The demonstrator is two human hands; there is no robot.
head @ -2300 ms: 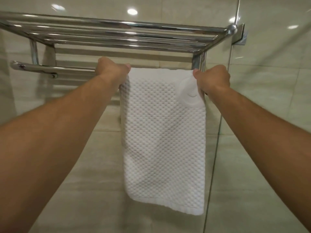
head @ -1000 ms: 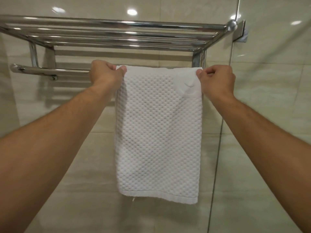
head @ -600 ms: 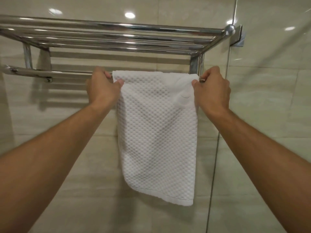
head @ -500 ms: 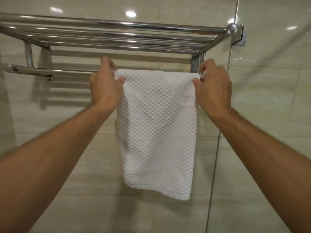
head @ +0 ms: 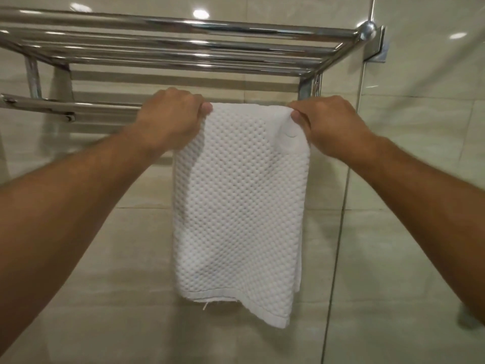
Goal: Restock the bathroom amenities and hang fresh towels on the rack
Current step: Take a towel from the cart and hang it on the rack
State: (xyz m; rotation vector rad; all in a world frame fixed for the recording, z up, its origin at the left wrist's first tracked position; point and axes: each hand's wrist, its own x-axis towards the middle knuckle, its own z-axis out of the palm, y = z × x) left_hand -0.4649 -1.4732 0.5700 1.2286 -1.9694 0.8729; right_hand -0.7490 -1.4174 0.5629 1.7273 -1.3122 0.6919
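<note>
A white waffle-weave towel point(head: 238, 206) hangs folded over the lower bar point(head: 99, 106) of a chrome wall rack point(head: 183, 35), toward the bar's right end. My left hand point(head: 170, 119) grips the towel's top left corner, thumb tip on the cloth. At the top right corner my right hand point(head: 328, 124) pinches the fold, just above a round embossed mark. The towel's bottom hem is uneven and drops lower on the right. The bar under the towel is hidden.
The rack's upper shelf of several chrome tubes juts out above my hands. A glass panel edge point(head: 346, 206) with a metal bracket point(head: 378, 43) runs down just right of the towel. Glossy beige tiles point(head: 105, 285) cover the wall behind.
My fingers, briefly raised over the bar, have curled back onto the towel's top corners. The towel's lower edge has shifted and its right corner now hangs lower.
</note>
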